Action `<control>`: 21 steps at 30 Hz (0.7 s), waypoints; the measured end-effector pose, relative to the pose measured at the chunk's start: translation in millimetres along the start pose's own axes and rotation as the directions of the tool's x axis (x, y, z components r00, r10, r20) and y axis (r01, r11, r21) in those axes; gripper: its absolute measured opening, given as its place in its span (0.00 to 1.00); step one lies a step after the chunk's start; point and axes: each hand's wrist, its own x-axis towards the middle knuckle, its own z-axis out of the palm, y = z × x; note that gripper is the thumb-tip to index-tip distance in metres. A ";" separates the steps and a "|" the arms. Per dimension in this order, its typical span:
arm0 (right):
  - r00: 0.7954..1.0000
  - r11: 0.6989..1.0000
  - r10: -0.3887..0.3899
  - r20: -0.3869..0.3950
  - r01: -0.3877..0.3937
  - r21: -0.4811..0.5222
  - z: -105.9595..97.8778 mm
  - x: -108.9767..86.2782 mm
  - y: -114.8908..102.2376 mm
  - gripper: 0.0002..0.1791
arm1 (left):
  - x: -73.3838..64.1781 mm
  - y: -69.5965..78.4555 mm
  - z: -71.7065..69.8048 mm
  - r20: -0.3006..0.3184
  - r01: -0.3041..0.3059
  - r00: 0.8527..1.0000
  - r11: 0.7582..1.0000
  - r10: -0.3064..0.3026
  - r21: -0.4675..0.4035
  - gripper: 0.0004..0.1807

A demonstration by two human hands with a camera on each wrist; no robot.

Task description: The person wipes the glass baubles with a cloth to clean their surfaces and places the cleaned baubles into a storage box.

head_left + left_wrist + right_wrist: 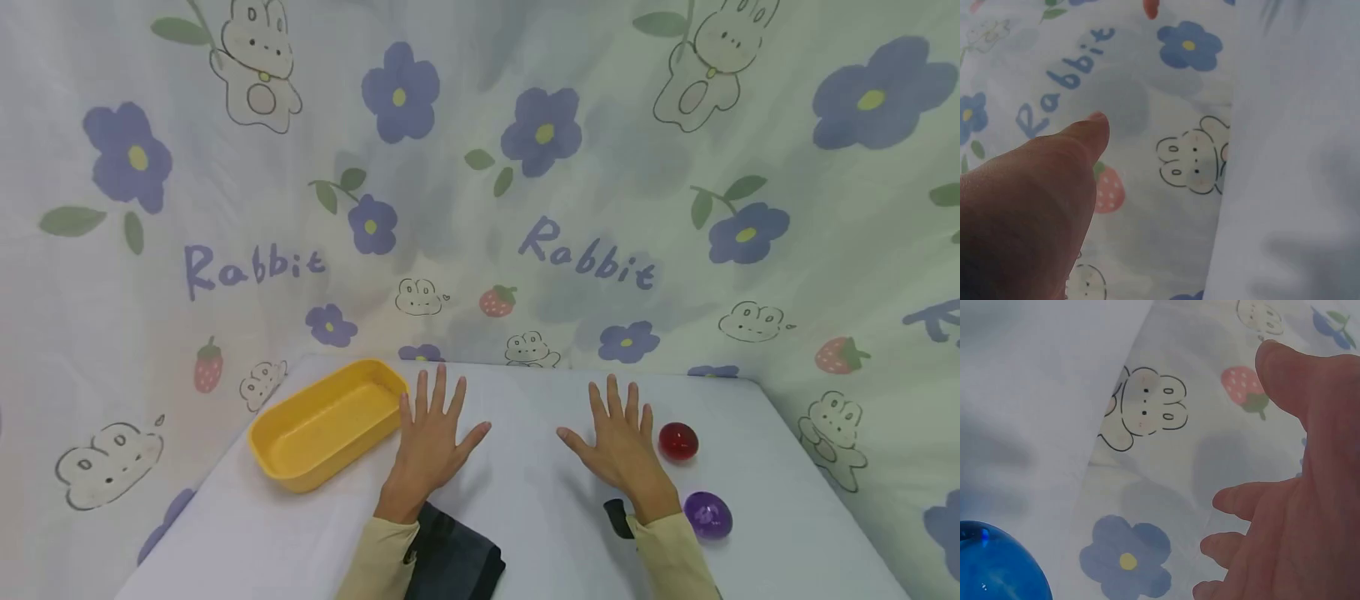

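Rabbit-print cloth backs the table beneath both hands

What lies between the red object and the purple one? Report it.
Only bare white tabletop separates the red object from the purple object in the head view.

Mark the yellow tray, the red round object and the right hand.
Yellow tray (324,423): head view, on its bare inside.
Red round object (678,442): head view, middle of its glossy surface.
Right hand (621,443): head view, back of the hand.

"rabbit" on the patterned curtain
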 end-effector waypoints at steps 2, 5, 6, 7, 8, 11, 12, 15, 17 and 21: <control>1.000 1.000 0.001 0.010 -0.001 -0.004 1.0 0.1 0.6 0.55 | 0.4 0.7 1.4 0.018 0.006 1.000 1.000 -0.006 0.001 0.46; 1.000 1.000 0.003 0.015 -0.002 -0.012 2.7 0.8 1.7 0.55 | 0.8 1.6 3.1 0.032 0.009 0.999 1.000 -0.009 -0.010 0.46; 1.000 1.000 0.003 0.014 -0.003 -0.012 3.4 0.9 1.9 0.55 | 0.9 1.7 3.5 0.035 0.009 0.999 1.000 -0.008 -0.015 0.46; 1.000 1.000 0.003 0.016 -0.002 -0.016 3.0 0.8 1.6 0.55 | 0.6 2.1 3.4 0.036 0.009 0.999 1.000 -0.009 -0.017 0.46; 1.000 1.000 0.003 0.017 -0.002 -0.016 2.9 0.8 1.6 0.55 | 0.3 2.3 3.2 0.039 0.010 0.999 1.000 -0.009 -0.019 0.46; 1.000 1.000 0.000 0.025 0.000 -0.009 2.8 0.2 0.7 0.55 | -0.2 2.3 2.1 0.034 0.008 0.999 1.000 -0.008 -0.008 0.47; 1.000 1.000 -0.004 0.026 0.005 -0.006 2.7 0.1 0.0 0.55 | 0.1 2.2 1.3 0.029 0.007 1.000 1.000 -0.007 -0.002 0.47; 0.999 1.000 -0.017 0.032 0.017 0.015 2.5 0.4 -2.4 0.55 | 0.8 1.8 -2.2 0.005 -0.001 1.000 1.000 0.001 0.008 0.47; 0.999 0.999 -0.030 0.035 0.029 0.038 2.2 1.4 -4.2 0.54 | 1.7 2.1 -5.4 -0.009 -0.001 1.000 1.000 0.001 -0.009 0.48; 0.997 0.991 -0.065 0.041 0.060 0.118 2.8 3.9 -8.1 0.53 | 1.4 4.3 -10.9 -0.017 0.010 1.000 0.997 -0.011 -0.083 0.48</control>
